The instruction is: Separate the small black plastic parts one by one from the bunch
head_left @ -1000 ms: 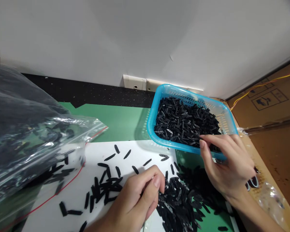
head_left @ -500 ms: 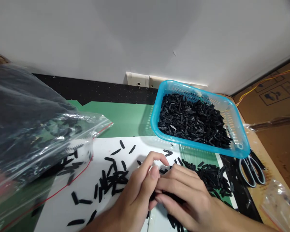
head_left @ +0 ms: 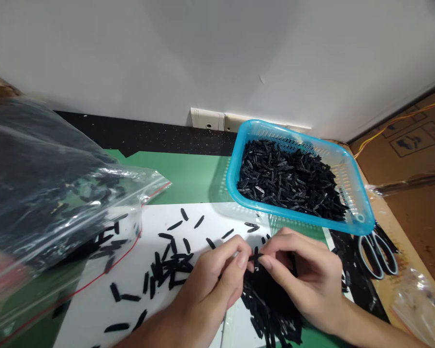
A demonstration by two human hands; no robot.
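My left hand (head_left: 221, 275) is closed in a pinch near the lower middle, thumb against the bent index finger. Just to its right, my right hand (head_left: 308, 280) pinches with thumb and forefinger. A small black strip (head_left: 255, 257) shows between the fingertips of both hands, which nearly meet; my fingers cover part of it. Under my right hand lies a dense heap of black strips (head_left: 271, 311). More loose black strips (head_left: 170, 266) are scattered to the left of my left hand on a white sheet (head_left: 94, 295).
A blue plastic basket (head_left: 300, 217) full of small black pieces stands behind my right hand. Scissors (head_left: 379, 256) lie at the right, near a small clear bag (head_left: 416, 304). A large clear zip bag (head_left: 58, 193) with dark contents fills the left. A wall (head_left: 217, 53) closes off the back.
My hands, pressed together before, have come slightly apart, the right one shifting right and up. The strip at the fingertips and the heap beneath now show.
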